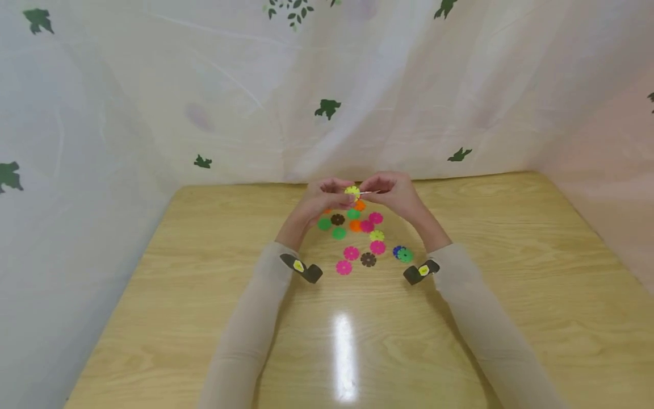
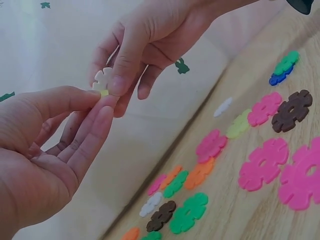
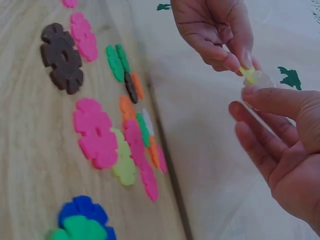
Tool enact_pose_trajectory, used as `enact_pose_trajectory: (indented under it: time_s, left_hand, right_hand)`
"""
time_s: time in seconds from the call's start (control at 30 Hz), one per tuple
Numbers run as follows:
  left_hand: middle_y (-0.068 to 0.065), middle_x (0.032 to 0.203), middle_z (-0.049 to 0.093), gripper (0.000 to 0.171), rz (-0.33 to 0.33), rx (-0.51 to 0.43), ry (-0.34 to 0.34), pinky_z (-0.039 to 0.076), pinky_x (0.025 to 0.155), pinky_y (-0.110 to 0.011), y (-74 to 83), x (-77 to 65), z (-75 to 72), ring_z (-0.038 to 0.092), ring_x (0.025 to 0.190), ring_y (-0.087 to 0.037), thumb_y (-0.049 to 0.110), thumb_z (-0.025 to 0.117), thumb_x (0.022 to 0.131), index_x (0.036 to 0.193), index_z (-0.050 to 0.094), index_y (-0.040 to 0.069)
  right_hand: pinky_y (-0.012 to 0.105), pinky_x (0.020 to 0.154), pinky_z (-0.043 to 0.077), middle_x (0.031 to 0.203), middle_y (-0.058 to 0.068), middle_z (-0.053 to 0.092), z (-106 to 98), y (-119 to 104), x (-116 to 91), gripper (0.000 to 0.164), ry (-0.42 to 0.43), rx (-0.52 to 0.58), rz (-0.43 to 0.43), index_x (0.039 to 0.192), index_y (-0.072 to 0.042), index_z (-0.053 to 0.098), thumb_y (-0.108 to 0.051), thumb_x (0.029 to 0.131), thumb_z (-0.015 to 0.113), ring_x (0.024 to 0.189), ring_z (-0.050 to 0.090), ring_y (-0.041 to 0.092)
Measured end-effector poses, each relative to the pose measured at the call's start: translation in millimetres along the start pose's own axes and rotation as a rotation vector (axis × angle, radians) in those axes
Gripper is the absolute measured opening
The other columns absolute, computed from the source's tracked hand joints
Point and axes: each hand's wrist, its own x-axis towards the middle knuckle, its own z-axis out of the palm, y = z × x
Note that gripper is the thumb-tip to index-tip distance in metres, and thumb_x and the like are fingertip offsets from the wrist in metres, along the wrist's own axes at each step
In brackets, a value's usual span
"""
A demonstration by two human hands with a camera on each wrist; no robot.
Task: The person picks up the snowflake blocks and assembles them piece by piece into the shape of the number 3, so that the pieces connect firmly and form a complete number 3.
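Observation:
Both hands meet above the far part of the table. My left hand point(image 1: 329, 196) pinches a yellow notched plastic disc point(image 1: 351, 192) between thumb and fingers. A white notched disc point(image 2: 103, 78) is pinched in my right hand point(image 1: 390, 193), seen edge-on in the head view. The two discs come together at an angle between the fingertips, the white one edge to edge with the yellow one. Fingers cover much of both discs in the wrist views.
Below the hands, several flower-shaped discs lie scattered on the wooden table point(image 1: 204, 284): pink point(image 1: 344, 267), brown point(image 1: 368, 259), green point(image 1: 339, 233) and orange point(image 1: 355, 226). A green disc point(image 1: 405, 255) overlaps a blue one point(image 3: 82, 206) at the right. A patterned curtain point(image 1: 230, 113) hangs behind the table.

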Motion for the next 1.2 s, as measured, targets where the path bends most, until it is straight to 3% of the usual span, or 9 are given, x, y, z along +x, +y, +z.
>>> enact_pose_trajectory:
  time_s: [0.17,0.27,0.37,0.47,0.6,0.8,1.0,1.2]
  left_hand:
    - [-0.004,0.091,0.072,0.028,0.016,0.009,0.002,0.064,0.086,-0.04,2.3,1.0,-2.2,0.073,0.076,-0.017,-0.002,0.07,0.093,0.121,0.069,-0.003]
    - [-0.003,0.091,0.072,0.029,0.02,0.013,0.007,0.065,0.081,-0.035,2.1,2.1,-4.5,0.073,0.076,-0.017,-0.001,0.069,0.094,0.123,0.068,-0.003]
    - [-0.002,0.093,0.071,0.032,0.02,0.028,0.01,0.065,0.081,-0.032,2.1,2.6,-7.1,0.073,0.077,-0.015,0.001,0.069,0.094,0.126,0.066,-0.004]
    - [-0.002,0.093,0.071,0.034,0.021,0.03,0.007,0.064,0.088,-0.038,2.8,2.5,-9.0,0.073,0.078,-0.015,0.002,0.069,0.095,0.128,0.065,-0.004]
    - [-0.003,0.092,0.072,0.035,0.017,0.013,0.0,0.055,0.102,-0.055,4.0,2.6,-10.2,0.073,0.08,-0.017,0.001,0.069,0.095,0.129,0.065,-0.003]
    - [-0.004,0.093,0.072,0.033,0.015,0.006,-0.01,0.049,0.107,-0.061,4.8,2.8,-9.9,0.073,0.083,-0.019,0.0,0.069,0.094,0.127,0.066,-0.002]
    - [-0.004,0.097,0.071,0.031,0.03,0.038,-0.001,0.059,0.099,-0.046,2.7,1.7,-9.8,0.072,0.085,-0.016,0.001,0.068,0.096,0.126,0.067,0.0]
    - [-0.004,0.096,0.068,0.031,0.024,0.032,0.009,0.06,0.097,-0.042,-0.4,-1.0,-10.5,0.071,0.086,-0.016,0.002,0.068,0.096,0.127,0.066,0.001]
  right_hand:
    - [0.026,0.086,0.062,0.119,0.027,0.069,-14,-7,5,0.044,-0.138,-0.138,0.065,0.131,0.005,0.062,0.0,0.089,0.075,0.103,0.073,0.031]
    - [0.028,0.084,0.063,0.116,0.032,0.068,-24,-9,6,0.047,-0.252,-0.228,0.098,0.131,0.008,0.06,0.002,0.087,0.076,0.101,0.072,0.038]
    - [0.03,0.082,0.063,0.111,0.03,0.07,-33,-12,3,0.044,-0.384,-0.309,0.122,0.126,0.008,0.064,-0.002,0.086,0.08,0.098,0.072,0.036]
    - [0.031,0.082,0.062,0.111,0.023,0.073,-41,-12,-5,0.043,-0.515,-0.376,0.126,0.124,0.003,0.068,-0.008,0.085,0.082,0.097,0.071,0.029]
    - [0.032,0.084,0.061,0.113,0.016,0.074,-48,-6,-17,0.04,-0.63,-0.411,0.121,0.121,0.0,0.071,-0.01,0.084,0.084,0.098,0.069,0.025]
    - [0.031,0.082,0.058,0.111,0.012,0.073,-53,7,-38,0.039,-0.662,-0.381,0.15,0.114,-0.004,0.075,-0.009,0.078,0.088,0.099,0.063,0.025]
    - [0.027,0.083,0.056,0.105,0.008,0.071,-50,14,-53,0.039,-0.648,-0.362,0.115,0.111,-0.008,0.076,-0.008,0.075,0.089,0.096,0.06,0.023]
    - [0.028,0.082,0.054,0.102,0.011,0.069,-44,22,-58,0.036,-0.673,-0.317,0.082,0.11,-0.004,0.076,-0.005,0.076,0.087,0.094,0.059,0.027]
